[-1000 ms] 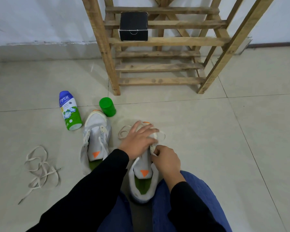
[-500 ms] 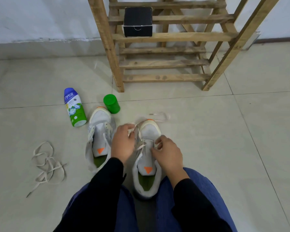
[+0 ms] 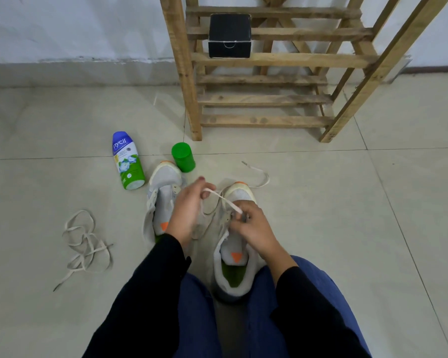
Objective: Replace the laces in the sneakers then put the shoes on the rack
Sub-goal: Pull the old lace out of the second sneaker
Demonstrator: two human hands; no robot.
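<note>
left hand (image 3: pixel 185 215) and right hand (image 3: pixel 254 228) each pinch the white lace (image 3: pixel 223 199) at the eyelets of the near sneaker (image 3: pixel 232 272). second sneaker (image 3: pixel 164 183) beside it looks unlaced; a loose lace (image 3: pixel 86 244) lies apart on the floor. lacing unfinished; wooden rack (image 3: pixel 264 99) holds neither shoe.

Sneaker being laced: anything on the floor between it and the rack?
Nothing solid. Only the loose end of the lace lies on the tile between the sneaker and the rack. The green cap stands off to the left, by the toe of the other sneaker.
</note>
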